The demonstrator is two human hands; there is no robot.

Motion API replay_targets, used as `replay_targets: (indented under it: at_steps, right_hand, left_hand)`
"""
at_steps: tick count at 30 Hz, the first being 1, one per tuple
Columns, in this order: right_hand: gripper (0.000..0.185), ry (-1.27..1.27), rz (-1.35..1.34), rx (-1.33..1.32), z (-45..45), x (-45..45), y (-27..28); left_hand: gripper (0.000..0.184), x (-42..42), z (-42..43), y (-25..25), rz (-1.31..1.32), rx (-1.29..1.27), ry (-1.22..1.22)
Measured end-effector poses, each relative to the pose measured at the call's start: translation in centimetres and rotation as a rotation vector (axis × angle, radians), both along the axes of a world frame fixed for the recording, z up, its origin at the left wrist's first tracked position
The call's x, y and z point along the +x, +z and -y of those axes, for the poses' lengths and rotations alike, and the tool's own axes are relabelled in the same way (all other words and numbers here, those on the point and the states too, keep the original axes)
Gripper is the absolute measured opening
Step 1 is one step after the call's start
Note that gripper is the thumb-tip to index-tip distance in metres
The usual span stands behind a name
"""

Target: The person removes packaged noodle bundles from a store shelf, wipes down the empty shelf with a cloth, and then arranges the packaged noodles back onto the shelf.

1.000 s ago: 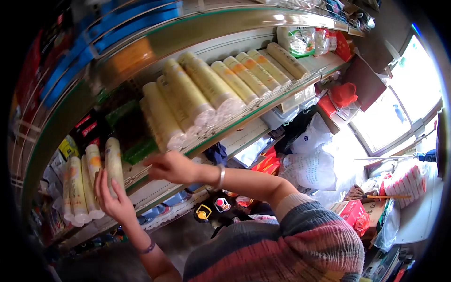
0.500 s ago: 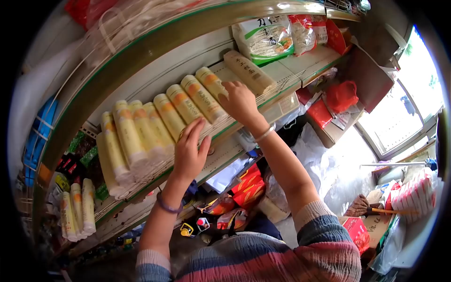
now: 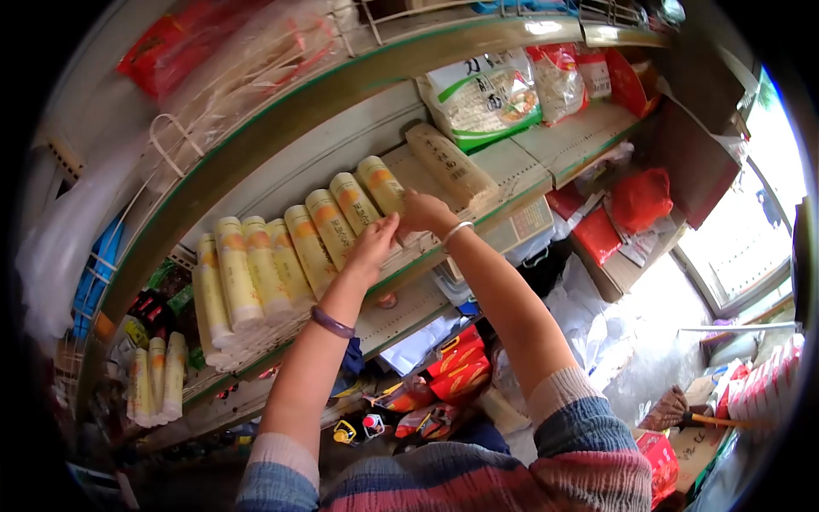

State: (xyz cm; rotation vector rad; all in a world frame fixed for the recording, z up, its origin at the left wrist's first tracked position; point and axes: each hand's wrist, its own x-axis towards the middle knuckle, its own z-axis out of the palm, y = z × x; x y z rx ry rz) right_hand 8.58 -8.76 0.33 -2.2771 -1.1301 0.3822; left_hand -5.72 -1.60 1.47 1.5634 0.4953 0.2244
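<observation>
Yellow-wrapped and side by side, lining the shelf (image 3: 522, 166) as a row of rolls (image 3: 312, 241), with near ends pointing at the front edge and piling deeper toward the left. Bringing both hands together at the right end of that row. Bending the right hand (image 3: 426, 213) over the near end of the rightmost roll (image 3: 379, 183), with curled fingers. Holding the left hand (image 3: 373, 250) just beside it, in front of the neighbouring roll, with fingertips meeting the right hand. Not being able to tell a grip from a light touch for either: palm sides hidden. Wearing a pale bangle (image 3: 458, 232) on the right wrist, a purple bangle (image 3: 333, 322) on the left forearm. Seeing a beige pack (image 3: 450, 166) on the same shelf, just right of the row, with a gap between; also a green-and-white bag (image 3: 482, 98) behind that pack and a red-printed bag (image 3: 559, 84) farther right. Spotting a small cluster of yellow rolls (image 3: 156, 380) at lower left, apart from the main row. Looking lower: catching red packets (image 3: 459, 363) below the shelf, a red plastic bag (image 3: 641, 199) off to the right and a broom (image 3: 665, 411) at lower right.
</observation>
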Motion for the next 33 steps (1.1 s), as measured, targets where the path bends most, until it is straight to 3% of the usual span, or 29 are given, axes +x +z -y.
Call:
replay_targets:
  at_steps: [2,3,6,9,12,14,19,22,26,30,32,33]
  right_hand:
    - [0.068,0.034,-0.165,0.095,0.0,0.7,0.7]
    - [0.056,-0.041,-0.456,0.096,0.1,0.6,1.8]
    - [0.039,-0.067,-1.089,0.472,1.0,-0.4,3.7]
    - [0.031,0.078,-1.199,0.660,2.5,-2.4,3.9]
    - [0.037,0.089,-1.005,0.702,6.2,-8.9,6.6]
    - [0.041,0.112,-1.026,0.766,7.8,-13.5,8.1]
    - [0.061,0.341,-0.846,0.747,7.4,-23.4,10.3]
    - [0.065,0.553,-0.815,0.713,4.5,-29.4,11.8]
    - [0.066,0.667,-0.968,0.584,-1.0,-37.5,13.2]
    - [0.051,0.634,-1.140,0.503,-8.2,-46.4,12.7]
    - [0.046,0.708,-1.211,0.425,-12.1,-50.2,12.4]
    - [0.042,0.726,-1.252,0.464,-14.0,-52.5,12.2]
  left_hand:
    - [0.037,-0.5,0.6,0.9,0.050,0.004,-0.023]
    - [0.037,-0.6,0.7,1.2,0.067,0.028,0.000]
    - [0.050,-0.4,0.5,0.8,0.211,0.131,0.144]
    - [0.057,-2.2,1.4,2.5,0.351,0.208,0.154]
    - [0.053,-7.4,3.7,4.4,0.381,0.417,0.110]
    - [0.052,-11.3,4.9,4.7,0.586,0.576,0.134]
    - [0.061,-22.7,5.3,5.3,0.584,0.952,0.390]
    - [0.056,-30.0,4.0,6.5,0.665,0.870,0.445]
    - [0.057,-39.0,0.7,7.6,0.602,1.046,0.662]
    - [0.043,-47.6,-4.0,8.0,0.473,1.164,0.889]
    - [0.038,-51.4,-6.8,8.1,0.470,1.147,0.952]
    - [0.036,-53.1,-7.4,8.7,0.486,0.994,0.960]
